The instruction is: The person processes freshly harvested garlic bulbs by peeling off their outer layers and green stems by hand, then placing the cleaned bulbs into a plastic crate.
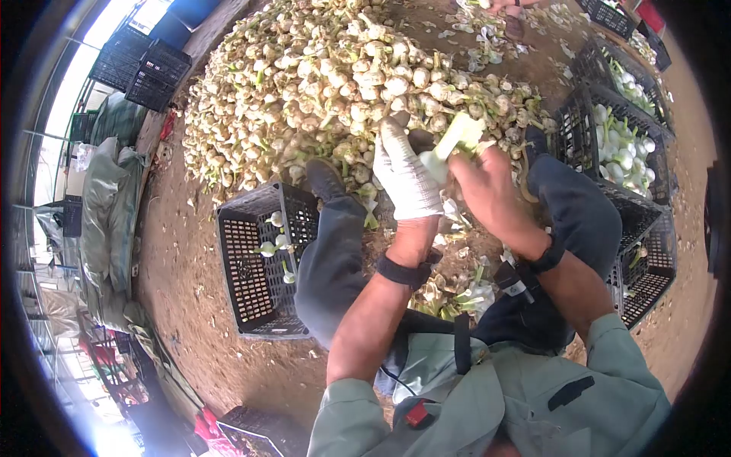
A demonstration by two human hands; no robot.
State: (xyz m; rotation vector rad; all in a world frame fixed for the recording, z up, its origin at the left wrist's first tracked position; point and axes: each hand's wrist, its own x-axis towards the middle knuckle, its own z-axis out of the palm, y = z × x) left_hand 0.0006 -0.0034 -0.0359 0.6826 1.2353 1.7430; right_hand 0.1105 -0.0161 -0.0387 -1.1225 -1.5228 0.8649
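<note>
A pale bulb with a broad green stalk (461,135), onion or garlic by its look, is between my two hands in front of the pile. My left hand (407,183), in a soiled white glove, is closed around the bulb end. Bare fingers of my right hand (487,186) are closed at the base of the stalk and its loose skin; the fingertips are partly hidden and blurred. Just beyond both hands lies a large heap of unpeeled bulbs (327,84) with dry, brownish skins. Shed skins and leaves (449,293) litter the ground between my legs.
A black crate (247,266) with several peeled bulbs stands by my left leg. On my right, crates (579,133) hold white bulbs, with another crate (651,266) nearer. Another person's hand (512,6) shows at the top. Stacked crates (156,76) stand far left.
</note>
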